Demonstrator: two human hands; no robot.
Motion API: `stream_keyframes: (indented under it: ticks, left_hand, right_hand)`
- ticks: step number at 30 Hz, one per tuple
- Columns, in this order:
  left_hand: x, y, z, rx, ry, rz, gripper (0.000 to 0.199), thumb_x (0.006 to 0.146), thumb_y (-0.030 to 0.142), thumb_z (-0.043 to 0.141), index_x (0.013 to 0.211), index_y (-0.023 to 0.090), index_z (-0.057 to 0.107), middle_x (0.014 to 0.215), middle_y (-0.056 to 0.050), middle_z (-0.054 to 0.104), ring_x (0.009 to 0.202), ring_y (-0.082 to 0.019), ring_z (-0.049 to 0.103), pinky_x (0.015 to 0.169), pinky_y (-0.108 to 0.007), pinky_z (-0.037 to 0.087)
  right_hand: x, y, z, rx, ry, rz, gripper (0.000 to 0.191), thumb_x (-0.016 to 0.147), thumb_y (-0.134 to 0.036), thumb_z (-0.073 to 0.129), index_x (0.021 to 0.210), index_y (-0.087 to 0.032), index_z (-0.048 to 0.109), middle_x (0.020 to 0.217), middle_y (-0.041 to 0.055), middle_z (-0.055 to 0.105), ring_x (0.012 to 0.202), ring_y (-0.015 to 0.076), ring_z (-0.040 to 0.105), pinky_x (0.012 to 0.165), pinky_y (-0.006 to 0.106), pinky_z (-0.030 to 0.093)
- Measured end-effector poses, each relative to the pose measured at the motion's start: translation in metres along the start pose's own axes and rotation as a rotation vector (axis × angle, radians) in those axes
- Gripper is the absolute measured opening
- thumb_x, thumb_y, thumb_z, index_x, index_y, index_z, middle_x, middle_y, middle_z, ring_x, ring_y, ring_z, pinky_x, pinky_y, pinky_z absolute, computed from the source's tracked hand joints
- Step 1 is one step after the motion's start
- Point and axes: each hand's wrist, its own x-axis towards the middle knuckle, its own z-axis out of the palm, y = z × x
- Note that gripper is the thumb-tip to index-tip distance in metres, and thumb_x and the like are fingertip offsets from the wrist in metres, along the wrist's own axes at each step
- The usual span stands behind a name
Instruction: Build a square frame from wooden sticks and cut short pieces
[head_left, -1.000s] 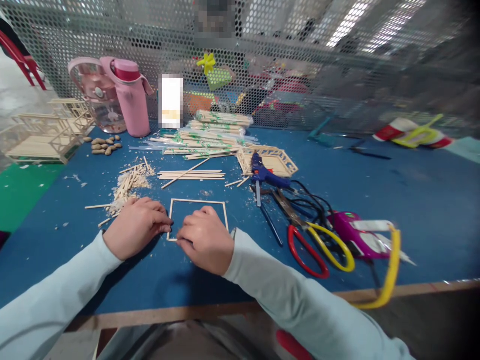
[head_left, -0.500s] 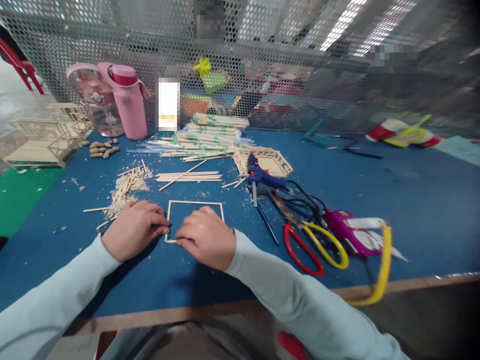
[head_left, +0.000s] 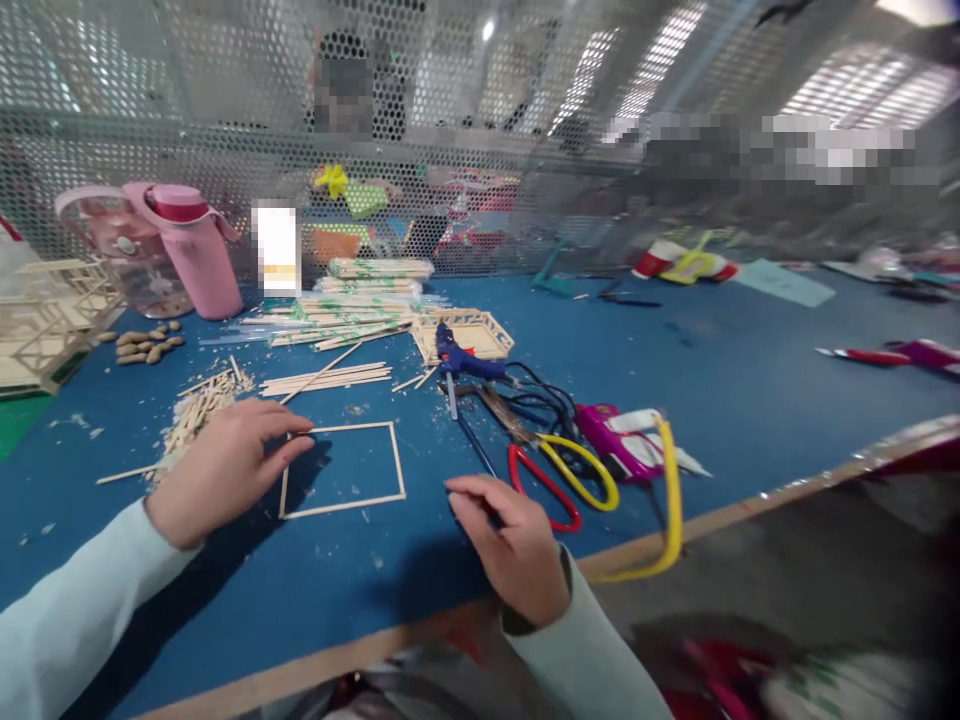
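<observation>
A thin rectangle of wooden sticks (head_left: 345, 506) lies flat on the blue table. Over its upper left corner hovers my left hand (head_left: 225, 465), thumb and forefinger apart, with nothing seen between them; the hand hides that corner. My right hand (head_left: 514, 550) is off to the right of the rectangle, above the table's near edge. Its fingers are loosely bent and parted from the thumb, and no object shows in them. Nearest to it are the scissors (head_left: 574, 470) with one red and one yellow handle loop.
Loose sticks (head_left: 330, 378) and a heap of stick scraps (head_left: 202, 405) lie beyond my left hand. A blue glue gun (head_left: 469, 362), its black cable, and a purple tool (head_left: 619, 440) are to the right. Pink bottle (head_left: 199, 260), peanuts (head_left: 142, 345) and bagged sticks (head_left: 375, 285) stand farther back.
Both hands have come off the stick rectangle's near-left part. My right hand has moved right, my left slightly up from the frame. The camera has turned right.
</observation>
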Motion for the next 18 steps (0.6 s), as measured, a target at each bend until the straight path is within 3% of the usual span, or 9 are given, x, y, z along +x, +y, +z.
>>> stream_keyframes:
  ticks: [3,7,9,11,14,18]
  left_hand:
    - [0.016,0.018,0.001,-0.015,-0.099,0.075,0.031,0.085,0.039,0.044,0.091,0.022,0.069,0.090,-0.005,0.070,0.083,-0.018,0.062,0.075,-0.029,0.047]
    - [0.008,0.058,0.006,-0.144,-0.185,0.141,0.029,0.086,0.038,0.043,0.094,0.025,0.068,0.090,-0.003,0.068,0.083,-0.016,0.061,0.076,-0.027,0.046]
    - [-0.003,0.078,0.009,-0.235,-0.312,0.206,0.027,0.087,0.036,0.043,0.094,0.027,0.067,0.087,-0.002,0.068,0.080,-0.014,0.061,0.073,-0.024,0.045]
    - [-0.010,0.089,0.011,-0.216,-0.398,0.269,0.026,0.087,0.034,0.043,0.092,0.027,0.068,0.082,-0.002,0.068,0.075,-0.015,0.061,0.070,-0.025,0.045]
    - [-0.007,0.082,0.011,-0.124,-0.392,0.231,0.028,0.088,0.033,0.041,0.091,0.026,0.068,0.080,-0.003,0.068,0.072,-0.016,0.061,0.065,-0.026,0.044]
    - [0.008,0.048,0.009,0.009,-0.252,0.085,0.027,0.086,0.034,0.043,0.088,0.022,0.068,0.085,-0.005,0.068,0.075,-0.017,0.061,0.065,-0.026,0.043]
  right_hand:
    - [-0.003,0.003,-0.001,0.072,-0.020,-0.068,0.014,0.080,-0.023,0.052,0.079,-0.018,0.065,0.066,0.0030,0.064,0.056,0.0129,0.058,0.050,0.023,0.046]
    - [-0.009,0.002,-0.010,0.192,0.140,-0.078,0.021,0.084,-0.022,0.044,0.072,-0.018,0.061,0.055,0.0007,0.057,0.048,0.0115,0.053,0.045,0.023,0.043]
    - [-0.010,-0.006,-0.015,0.151,0.184,-0.168,0.021,0.083,-0.021,0.045,0.070,-0.019,0.060,0.055,0.0017,0.058,0.049,0.0126,0.054,0.046,0.024,0.043]
    - [-0.006,-0.019,-0.022,0.062,0.117,-0.327,0.017,0.080,-0.019,0.048,0.070,-0.019,0.062,0.057,0.0029,0.062,0.052,0.0137,0.057,0.049,0.026,0.045]
    - [0.013,-0.037,-0.026,-0.048,0.058,-0.540,0.017,0.077,-0.019,0.051,0.068,-0.022,0.064,0.058,0.0022,0.065,0.053,0.0139,0.059,0.054,0.026,0.047]
    - [0.045,-0.034,-0.010,-0.047,0.246,-0.492,0.027,0.081,-0.025,0.047,0.060,-0.020,0.062,0.057,0.0027,0.062,0.052,0.0126,0.056,0.053,0.026,0.044]
